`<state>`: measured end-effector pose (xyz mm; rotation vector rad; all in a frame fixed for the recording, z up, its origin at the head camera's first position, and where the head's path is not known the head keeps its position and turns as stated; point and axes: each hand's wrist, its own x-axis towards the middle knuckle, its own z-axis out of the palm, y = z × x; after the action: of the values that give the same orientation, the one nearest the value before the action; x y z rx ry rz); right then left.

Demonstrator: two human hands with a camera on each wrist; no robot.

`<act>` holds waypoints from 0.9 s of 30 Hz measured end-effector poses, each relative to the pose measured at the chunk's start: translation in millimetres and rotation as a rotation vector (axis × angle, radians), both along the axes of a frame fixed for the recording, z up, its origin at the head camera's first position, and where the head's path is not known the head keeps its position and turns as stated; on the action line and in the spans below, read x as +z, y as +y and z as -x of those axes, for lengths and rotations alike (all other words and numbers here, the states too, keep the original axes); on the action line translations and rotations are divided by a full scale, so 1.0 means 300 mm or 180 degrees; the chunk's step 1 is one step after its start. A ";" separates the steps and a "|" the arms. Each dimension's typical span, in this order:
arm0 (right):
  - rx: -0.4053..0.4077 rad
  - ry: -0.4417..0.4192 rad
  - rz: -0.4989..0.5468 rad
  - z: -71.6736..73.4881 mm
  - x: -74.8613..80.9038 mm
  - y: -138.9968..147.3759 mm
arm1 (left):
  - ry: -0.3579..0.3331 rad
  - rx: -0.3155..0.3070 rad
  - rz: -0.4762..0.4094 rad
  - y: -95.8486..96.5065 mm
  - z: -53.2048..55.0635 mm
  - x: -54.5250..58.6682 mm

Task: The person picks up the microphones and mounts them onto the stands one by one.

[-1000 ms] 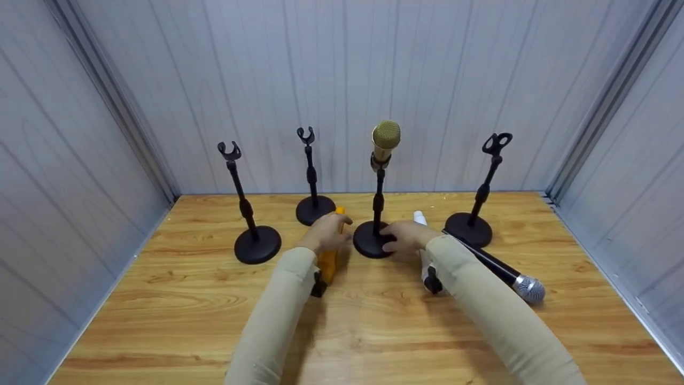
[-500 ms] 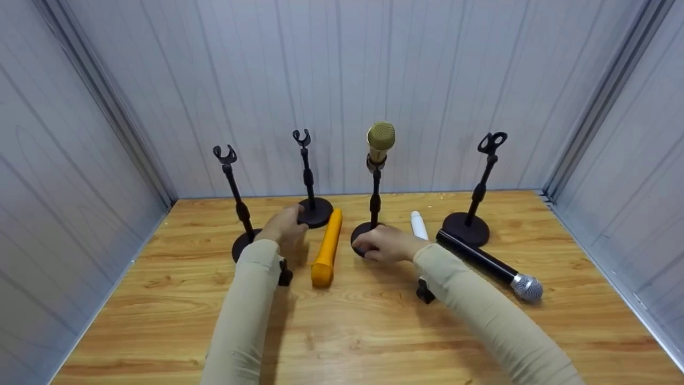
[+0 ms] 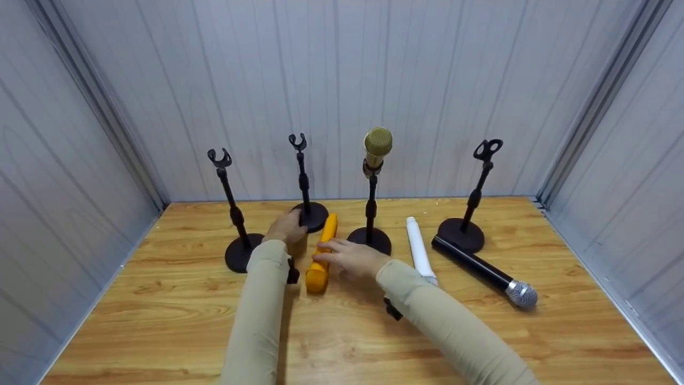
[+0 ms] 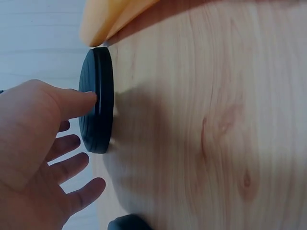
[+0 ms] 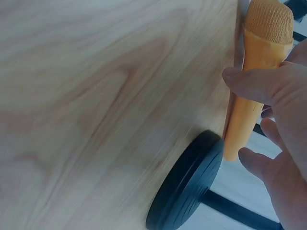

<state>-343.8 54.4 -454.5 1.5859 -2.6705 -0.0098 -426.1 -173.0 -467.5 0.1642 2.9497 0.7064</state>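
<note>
My left hand (image 3: 287,227) is at the round base of a black microphone stand (image 3: 311,217) at the back left. In the left wrist view its thumb lies against the rim of the base (image 4: 98,103), and the other fingers spread loosely. My right hand (image 3: 357,258) reaches over an orange microphone (image 3: 328,230) lying on the table. From the right wrist, the thumb crosses in front of the orange microphone (image 5: 242,120) with the fingers on its other side; whether they touch it is unclear. That stand's clip is unoccupied.
A gold microphone (image 3: 378,143) sits in the clip of the middle stand (image 3: 371,211). More stands rise at left (image 3: 235,214) and right (image 3: 473,200). A white microphone (image 3: 418,248) and a black microphone with silver head (image 3: 478,267) lie on the right. Panel walls (image 3: 342,80) enclose the table.
My left hand has moved left from the orange microphone to the back-left stand's base. My right hand has left the middle stand's base and come left over the orange microphone.
</note>
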 end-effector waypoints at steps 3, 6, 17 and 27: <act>-0.0023 0.0033 -0.0003 -0.006 -0.005 -0.018 | 0.0040 -0.0071 0.0157 0.003 -0.004 -0.009; -0.0009 -0.0016 0.0119 -0.008 -0.014 -0.017 | 0.0091 -0.0143 0.0325 0.006 -0.011 -0.016; -0.0013 -0.0252 0.0504 -0.013 -0.031 -0.005 | 0.0079 -0.0151 0.0686 0.023 -0.026 -0.009; -0.0090 -0.0379 0.0428 -0.017 -0.026 0.000 | 0.0084 -0.0083 0.0834 0.037 -0.029 -0.010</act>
<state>-338.7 54.3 -462.5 1.5553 -2.7147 0.2657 -417.5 -162.0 -470.5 0.1899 3.0220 0.3115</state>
